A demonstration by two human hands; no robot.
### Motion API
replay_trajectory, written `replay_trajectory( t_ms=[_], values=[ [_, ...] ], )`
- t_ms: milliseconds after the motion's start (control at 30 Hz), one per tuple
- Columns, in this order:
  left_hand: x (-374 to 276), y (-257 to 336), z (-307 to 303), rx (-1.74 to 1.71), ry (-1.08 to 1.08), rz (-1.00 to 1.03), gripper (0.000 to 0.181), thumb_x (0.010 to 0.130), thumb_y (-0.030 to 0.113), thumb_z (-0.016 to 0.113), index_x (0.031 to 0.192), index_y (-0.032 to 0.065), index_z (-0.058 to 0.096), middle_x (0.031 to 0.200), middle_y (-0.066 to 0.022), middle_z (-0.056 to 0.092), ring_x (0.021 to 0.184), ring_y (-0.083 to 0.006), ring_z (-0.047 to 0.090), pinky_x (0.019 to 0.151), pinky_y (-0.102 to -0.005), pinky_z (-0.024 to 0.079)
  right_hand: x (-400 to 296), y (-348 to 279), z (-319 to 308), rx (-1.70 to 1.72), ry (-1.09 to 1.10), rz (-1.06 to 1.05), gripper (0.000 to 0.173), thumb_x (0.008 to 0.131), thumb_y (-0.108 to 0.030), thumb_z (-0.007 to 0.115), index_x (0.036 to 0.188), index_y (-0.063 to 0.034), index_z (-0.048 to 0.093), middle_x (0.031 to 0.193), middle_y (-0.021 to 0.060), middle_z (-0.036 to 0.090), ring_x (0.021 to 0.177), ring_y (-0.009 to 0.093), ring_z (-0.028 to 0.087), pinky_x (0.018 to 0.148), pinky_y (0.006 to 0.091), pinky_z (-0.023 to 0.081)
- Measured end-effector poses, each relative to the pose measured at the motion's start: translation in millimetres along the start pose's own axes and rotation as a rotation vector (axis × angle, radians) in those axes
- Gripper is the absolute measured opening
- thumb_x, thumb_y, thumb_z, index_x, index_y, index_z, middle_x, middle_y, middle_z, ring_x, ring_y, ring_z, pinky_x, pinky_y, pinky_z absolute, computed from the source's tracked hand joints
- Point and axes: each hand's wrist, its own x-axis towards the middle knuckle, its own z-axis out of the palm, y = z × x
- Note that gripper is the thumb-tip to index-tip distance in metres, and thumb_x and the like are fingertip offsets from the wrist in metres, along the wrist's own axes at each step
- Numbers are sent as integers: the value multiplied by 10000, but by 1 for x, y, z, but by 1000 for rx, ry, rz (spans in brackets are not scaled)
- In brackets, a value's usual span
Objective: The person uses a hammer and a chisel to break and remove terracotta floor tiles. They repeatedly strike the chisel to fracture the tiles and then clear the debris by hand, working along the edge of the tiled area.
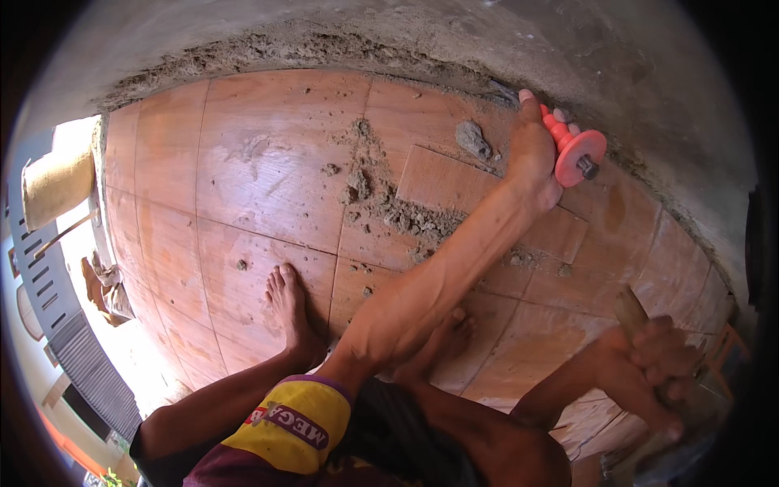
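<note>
My left hand (pixel 535 149) is closed around the red guarded grip of a cold chisel (pixel 555 131). Its round red guard and metal striking end point towards me, while the blade lies at the foot of the wall (pixel 499 90). At the lower right my right hand (pixel 654 365), blurred, grips a wooden handle (pixel 632 309); the tool's head is too blurred to identify. A loose strip of tile (pixel 447 176) lies under my left forearm. Beside it are a grey mortar lump (pixel 473 140) and a trail of crumbled mortar (pixel 420 219).
A rough chipped band (pixel 255 58) runs along the base of the plastered wall, above the brown tiled floor (pixel 268 176). My bare feet rest on the tiles. At the left, a bright opening shows a crumpled bag (pixel 115 301) and a wooden stick (pixel 64 234).
</note>
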Motion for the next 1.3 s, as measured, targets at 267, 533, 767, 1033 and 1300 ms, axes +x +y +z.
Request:
replay_trajectory(
  t_ms=[267,533,767,1033,1300],
  values=[
    [-4,21,-10,25,-20,50,356,1038,475,386,1112,130,434,794,-13,498,696,-157,505,647,-306,504,2,-10,29,-37,278,851,448,1003,-544,429,835,-128,430,580,-26,340,382,54,240,352,251,200],
    [1,-11,-11,34,-57,-26,351,1042,462,383,1152,131,427,797,-18,500,702,-164,510,652,-314,507,-101,79,-10,-501,133,836,354,1022,-424,460,814,-138,475,641,-42,365,486,58,315,442,239,288],
    [-8,8,-24,63,-65,-8,352,1044,457,381,1170,131,426,798,-18,499,703,-165,511,652,-316,508,-40,-12,24,32,-43,409,488,966,-564,505,810,-107,441,666,-23,395,490,91,318,440,251,306],
    [1,-2,-29,68,-65,-22,355,1043,460,379,1165,130,432,794,-14,495,698,-160,508,647,-310,506,-91,63,10,-399,30,1062,609,903,-688,472,894,-83,406,554,-24,326,435,73,290,384,259,261],
    [-9,20,-24,81,-64,-34,341,1048,431,386,1131,107,452,780,-13,489,697,-139,497,633,-279,496,-23,-3,36,99,144,-37,660,886,-773,356,918,-117,428,580,0,380,406,82,294,370,243,235]
  ],
)
